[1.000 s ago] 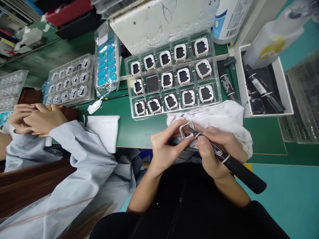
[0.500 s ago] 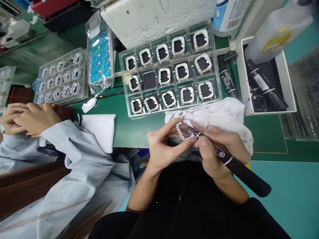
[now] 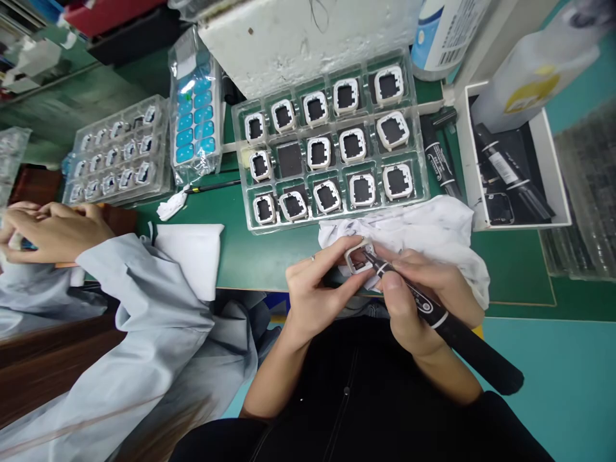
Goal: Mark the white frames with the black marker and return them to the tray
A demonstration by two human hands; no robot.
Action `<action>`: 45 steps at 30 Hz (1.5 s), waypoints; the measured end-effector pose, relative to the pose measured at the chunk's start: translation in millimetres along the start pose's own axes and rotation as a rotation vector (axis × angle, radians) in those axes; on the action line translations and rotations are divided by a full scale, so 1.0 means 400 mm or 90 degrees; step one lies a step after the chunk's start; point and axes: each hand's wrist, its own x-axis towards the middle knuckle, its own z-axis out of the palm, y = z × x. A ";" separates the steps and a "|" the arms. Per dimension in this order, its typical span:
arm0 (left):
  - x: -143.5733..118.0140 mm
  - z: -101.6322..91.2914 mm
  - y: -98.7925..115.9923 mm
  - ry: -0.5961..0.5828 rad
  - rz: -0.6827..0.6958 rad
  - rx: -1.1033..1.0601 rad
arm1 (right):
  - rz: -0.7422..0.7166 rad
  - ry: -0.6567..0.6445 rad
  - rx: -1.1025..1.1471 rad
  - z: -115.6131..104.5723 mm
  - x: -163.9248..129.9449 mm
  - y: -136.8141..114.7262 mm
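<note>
Head view: clear parts tray point(image 3: 243, 170) w/ one empty pocket, white cloth point(image 3: 433, 224) under hands. Left hand point(image 3: 315, 292) pinches white square frame point(image 3: 360, 256), tilted more vs. 0.5 s ago; right hand point(image 3: 423, 298) grips black marker point(image 3: 447, 324), tip now inside frame — marking continues.

A small white frame point(image 3: 359, 258) is pinched by the left hand point(image 3: 315, 289), while a black marker point(image 3: 443, 321) is gripped in the right hand point(image 3: 423, 295), its tip pressed inside the frame, above a white cloth point(image 3: 433, 224).
</note>
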 end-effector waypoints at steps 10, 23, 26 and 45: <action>0.009 -0.008 -0.005 -0.037 0.004 -0.018 | -0.051 -0.036 0.033 -0.019 0.007 0.007; 0.007 -0.011 -0.007 -0.031 0.070 0.037 | -0.097 -0.021 -0.031 -0.003 0.019 -0.003; 0.007 -0.011 -0.004 -0.033 0.077 0.049 | -0.116 -0.026 -0.042 -0.004 0.024 -0.006; 0.010 -0.005 -0.002 -0.035 0.103 0.024 | -0.123 -0.028 -0.083 -0.004 0.031 0.000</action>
